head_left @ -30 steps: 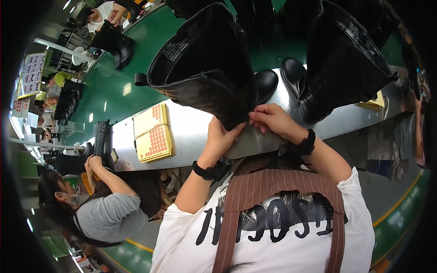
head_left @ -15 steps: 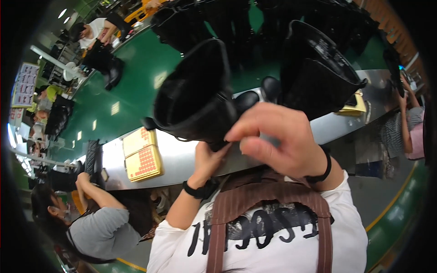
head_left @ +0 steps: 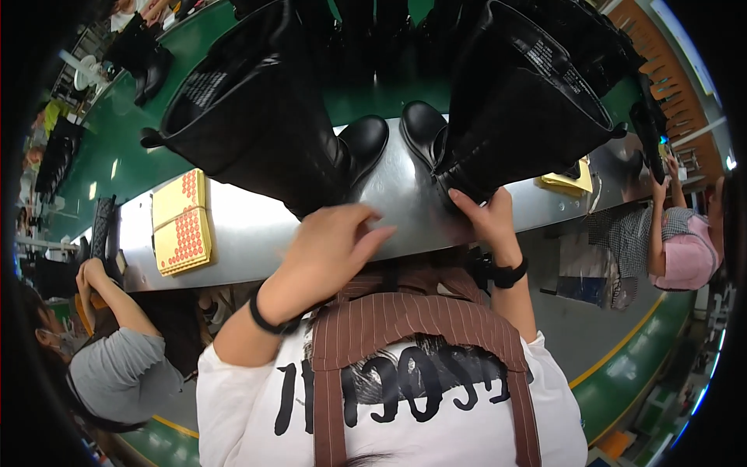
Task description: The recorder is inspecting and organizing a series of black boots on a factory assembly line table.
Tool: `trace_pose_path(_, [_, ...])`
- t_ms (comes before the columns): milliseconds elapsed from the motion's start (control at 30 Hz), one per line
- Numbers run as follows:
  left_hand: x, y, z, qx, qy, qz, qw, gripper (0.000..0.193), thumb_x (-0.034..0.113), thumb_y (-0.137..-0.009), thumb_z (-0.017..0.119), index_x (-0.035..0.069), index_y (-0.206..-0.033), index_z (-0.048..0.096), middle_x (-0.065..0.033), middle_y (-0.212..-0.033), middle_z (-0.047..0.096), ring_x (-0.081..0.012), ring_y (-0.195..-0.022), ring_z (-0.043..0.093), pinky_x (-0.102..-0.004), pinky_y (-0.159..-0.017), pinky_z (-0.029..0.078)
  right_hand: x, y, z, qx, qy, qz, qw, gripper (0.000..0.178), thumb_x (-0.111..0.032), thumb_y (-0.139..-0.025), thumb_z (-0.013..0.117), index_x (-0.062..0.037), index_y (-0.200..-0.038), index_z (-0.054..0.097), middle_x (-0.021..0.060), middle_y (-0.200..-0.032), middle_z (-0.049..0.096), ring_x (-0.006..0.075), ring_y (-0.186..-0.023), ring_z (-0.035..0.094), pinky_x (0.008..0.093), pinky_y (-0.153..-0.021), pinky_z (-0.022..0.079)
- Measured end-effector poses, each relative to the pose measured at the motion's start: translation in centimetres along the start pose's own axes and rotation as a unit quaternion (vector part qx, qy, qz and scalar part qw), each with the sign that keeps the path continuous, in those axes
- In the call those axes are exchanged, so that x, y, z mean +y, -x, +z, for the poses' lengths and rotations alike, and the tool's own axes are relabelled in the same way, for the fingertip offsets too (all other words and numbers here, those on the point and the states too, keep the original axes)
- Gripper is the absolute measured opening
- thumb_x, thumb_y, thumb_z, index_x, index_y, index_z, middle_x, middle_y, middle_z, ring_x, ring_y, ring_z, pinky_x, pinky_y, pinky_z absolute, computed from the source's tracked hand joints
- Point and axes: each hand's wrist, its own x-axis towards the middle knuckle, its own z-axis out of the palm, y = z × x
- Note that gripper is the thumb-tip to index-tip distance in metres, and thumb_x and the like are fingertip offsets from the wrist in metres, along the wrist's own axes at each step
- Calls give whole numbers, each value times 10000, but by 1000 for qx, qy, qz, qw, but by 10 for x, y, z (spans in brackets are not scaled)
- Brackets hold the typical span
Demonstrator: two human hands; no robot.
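Observation:
Two tall black boots stand on the metal-topped table edge, shafts gaping toward me and rounded toes turned toward each other. The left boot point(head_left: 264, 148) has a pull tab at its rim; below its ankle, my left hand point(head_left: 327, 247) hovers with thumb and forefinger apart. That hand is slightly blurred, and I see nothing in it. Against the lower back of the right boot point(head_left: 513, 128), my right hand point(head_left: 489, 220) presses its thumb on the ankle area, the other fingers partly hidden behind. Dark bands circle both my wrists.
A banded stack of yellow cards point(head_left: 182, 226) lies left of the boots, another yellow stack point(head_left: 569, 180) at right. More black boots point(head_left: 373, 39) stand beyond on the green surface. Co-workers sit close by, one in a grey shirt point(head_left: 128, 373) at left, one at right.
My left hand has come off the left boot, which now stands further left. My right hand has gone from a raised, curled pose to the right boot's ankle. The whole view has shifted.

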Motion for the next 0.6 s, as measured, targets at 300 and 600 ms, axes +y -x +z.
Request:
trace_pose_path(300, [-20, -102, 105, -74, 354, -185, 914, 306, 157, -888, 680, -53, -1041, 519, -111, -776, 644, -159, -631, 642, -273, -537, 521, -5, -1, -12, -45, -52, -35, 997, 310, -73, -763, 774, 15, -1042, 671, 63, -978, 705, 124, -884, 644, 275, -803, 507])
trace_pose_path(600, [-36, -117, 87, -307, 482, -212, 793, 305, 269, -958, 582, -12, -856, 639, -81, -743, 661, -133, -550, 600, -248, -538, 515, 4, -7, -8, -65, -98, -29, 993, 268, -43, -755, 773, 15, -1000, 682, 70, -943, 716, 134, -856, 665, 278, -775, 523])
